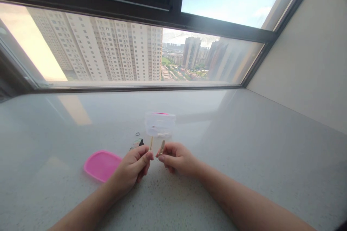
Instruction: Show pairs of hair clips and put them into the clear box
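My left hand (135, 168) is closed in a pinch on a thin pale stick (151, 143) that points up. My right hand (177, 158) pinches a second slim tan stick (162, 148), tilted slightly right. The two sticks stand a few centimetres apart, just in front of a clear plastic box (159, 124) with small items inside. Both hands rest low over the pale speckled counter (244, 144).
A pink lid (101, 165) lies flat left of my left hand. A small dark ring (137, 134) and a small black piece (141, 142) lie beside the box. A wide window (130, 54) runs behind the counter, and a wall (306, 65) rises on the right.
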{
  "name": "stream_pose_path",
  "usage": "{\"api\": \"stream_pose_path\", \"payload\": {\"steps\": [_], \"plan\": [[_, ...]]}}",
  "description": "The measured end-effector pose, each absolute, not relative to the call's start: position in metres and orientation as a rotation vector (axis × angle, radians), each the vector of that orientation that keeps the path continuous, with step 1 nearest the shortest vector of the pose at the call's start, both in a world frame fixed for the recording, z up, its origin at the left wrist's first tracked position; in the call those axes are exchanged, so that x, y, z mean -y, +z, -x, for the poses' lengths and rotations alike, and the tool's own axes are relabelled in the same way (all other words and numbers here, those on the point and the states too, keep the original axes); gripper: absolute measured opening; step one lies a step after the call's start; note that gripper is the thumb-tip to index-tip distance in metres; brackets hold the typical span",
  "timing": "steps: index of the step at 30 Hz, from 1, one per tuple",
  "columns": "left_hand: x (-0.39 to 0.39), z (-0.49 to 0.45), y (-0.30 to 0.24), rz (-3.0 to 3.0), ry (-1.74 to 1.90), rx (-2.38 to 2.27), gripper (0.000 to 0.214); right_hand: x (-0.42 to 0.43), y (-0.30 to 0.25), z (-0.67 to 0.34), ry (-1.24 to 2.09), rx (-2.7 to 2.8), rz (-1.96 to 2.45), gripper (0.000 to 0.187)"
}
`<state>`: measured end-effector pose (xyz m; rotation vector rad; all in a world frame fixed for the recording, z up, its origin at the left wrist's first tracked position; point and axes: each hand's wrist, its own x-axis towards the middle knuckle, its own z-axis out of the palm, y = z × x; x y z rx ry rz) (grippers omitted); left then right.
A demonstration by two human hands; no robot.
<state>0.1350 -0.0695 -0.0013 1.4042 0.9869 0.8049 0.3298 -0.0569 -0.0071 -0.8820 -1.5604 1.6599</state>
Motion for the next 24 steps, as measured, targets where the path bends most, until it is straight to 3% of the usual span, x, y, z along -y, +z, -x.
{"api": "stream_pose_path", "payload": {"steps": [24], "plan": [[0.072, -0.138, 0.002, -1.394, 0.827, -0.974, 0.037, 0.063, 0.006, -0.327, 1.601, 1.664, 0.987, 0.028]]}}
